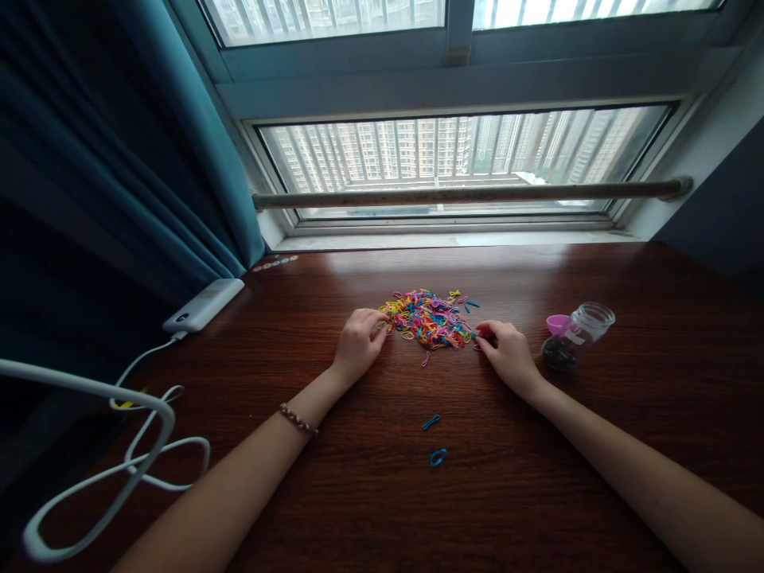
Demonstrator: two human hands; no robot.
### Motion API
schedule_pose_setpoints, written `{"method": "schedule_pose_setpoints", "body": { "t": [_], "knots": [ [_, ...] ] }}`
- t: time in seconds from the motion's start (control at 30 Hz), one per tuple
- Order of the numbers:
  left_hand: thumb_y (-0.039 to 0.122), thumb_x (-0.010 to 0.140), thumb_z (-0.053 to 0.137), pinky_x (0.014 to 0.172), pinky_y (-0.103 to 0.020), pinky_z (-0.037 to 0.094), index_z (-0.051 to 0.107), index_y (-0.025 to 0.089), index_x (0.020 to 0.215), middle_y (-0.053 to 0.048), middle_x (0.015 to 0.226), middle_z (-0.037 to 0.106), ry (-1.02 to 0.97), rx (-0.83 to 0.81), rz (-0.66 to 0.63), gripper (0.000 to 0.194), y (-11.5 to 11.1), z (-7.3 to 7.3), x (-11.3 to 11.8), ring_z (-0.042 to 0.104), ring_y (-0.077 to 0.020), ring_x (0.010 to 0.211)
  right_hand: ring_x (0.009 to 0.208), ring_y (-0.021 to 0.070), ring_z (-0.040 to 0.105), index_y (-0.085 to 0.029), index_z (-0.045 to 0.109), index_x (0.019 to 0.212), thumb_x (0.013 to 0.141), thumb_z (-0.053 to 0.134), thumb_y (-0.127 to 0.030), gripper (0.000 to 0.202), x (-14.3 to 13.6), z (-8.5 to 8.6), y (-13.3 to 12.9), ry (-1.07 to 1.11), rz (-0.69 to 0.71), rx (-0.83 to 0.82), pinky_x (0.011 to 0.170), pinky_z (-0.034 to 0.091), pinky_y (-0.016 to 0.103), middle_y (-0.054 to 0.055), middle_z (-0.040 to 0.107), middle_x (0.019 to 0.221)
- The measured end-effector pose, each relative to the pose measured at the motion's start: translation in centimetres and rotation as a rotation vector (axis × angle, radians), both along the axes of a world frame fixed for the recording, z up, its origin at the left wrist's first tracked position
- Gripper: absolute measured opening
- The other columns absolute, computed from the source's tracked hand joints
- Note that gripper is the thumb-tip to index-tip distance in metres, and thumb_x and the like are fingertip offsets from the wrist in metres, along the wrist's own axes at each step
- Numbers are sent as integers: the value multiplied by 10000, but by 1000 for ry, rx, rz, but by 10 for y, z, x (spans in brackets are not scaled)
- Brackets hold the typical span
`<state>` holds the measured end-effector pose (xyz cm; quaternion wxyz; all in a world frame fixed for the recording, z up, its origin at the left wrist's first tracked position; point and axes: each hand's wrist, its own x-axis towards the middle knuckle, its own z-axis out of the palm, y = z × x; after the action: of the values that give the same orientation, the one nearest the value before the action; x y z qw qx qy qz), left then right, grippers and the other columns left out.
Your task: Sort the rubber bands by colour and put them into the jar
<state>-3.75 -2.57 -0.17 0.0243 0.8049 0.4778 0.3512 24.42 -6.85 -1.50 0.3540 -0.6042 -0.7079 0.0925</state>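
White cable (pixel 72 380) loops nearest you, left of the pile of rubber bands (pixel 433 318).
That pile lies on the table (pixel 334 493), between your left hand (pixel 360 342) at one edge and your right hand (pixel 507 350) at the other. Your fingers curl inward on both sides, but they show too small to tell whether either grip has closed on a band. Two blue bands (pixel 438 457) lie apart, nearer you. Past your right hand, a clear jar (pixel 588 326) stands beside a pink cup (pixel 557 323).

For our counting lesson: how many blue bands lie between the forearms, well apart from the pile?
2: one narrow blue band nearer the pile, and one rounder blue band below it.
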Motion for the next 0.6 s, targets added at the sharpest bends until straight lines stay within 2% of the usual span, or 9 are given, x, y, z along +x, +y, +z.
{"method": "schedule_pose_setpoints", "body": {
  "t": [0.1,0.2,0.4,0.5,0.6],
  "knots": [
    [208,777,521,866,-371,398,590,195,883,-73,926,596,50,-40,0,127,-2,-4,2,507,-232,942,740,207,541,-177,588,899,757,480,-179,178,0,0,0,29,3,-4,691,423,340,53,615,749],
    [197,779,514,842,-359,412,584,192,881,-70,911,598,54,-82,-13,124,-3,-7,3,530,-222,901,731,191,558,-170,560,944,774,461,-193,198,-2,3,-2,165,-1,37,682,444,325,59,601,788],
    [230,744,572,718,-292,450,571,182,853,-44,840,583,-106,-143,17,119,2,-9,-2,554,-179,771,717,172,569,-173,583,884,770,525,-229,140,-9,16,-9,378,29,63,676,461,305,57,608,813],
    [295,732,596,660,-274,439,582,177,804,-29,760,578,-116,-161,84,138,5,-10,-5,543,-165,699,746,166,580,-173,596,857,750,574,-260,140,-19,27,-19,576,163,-55,694,473,291,50,621,822],
    [331,786,529,661,-278,425,597,175,795,-38,761,599,-94,-159,117,170,7,-10,-7,549,-170,702,766,156,592,-169,613,820,717,622,-278,150,-32,39,-34,729,440,-304,708,484,267,38,631,813]
  ]
}}
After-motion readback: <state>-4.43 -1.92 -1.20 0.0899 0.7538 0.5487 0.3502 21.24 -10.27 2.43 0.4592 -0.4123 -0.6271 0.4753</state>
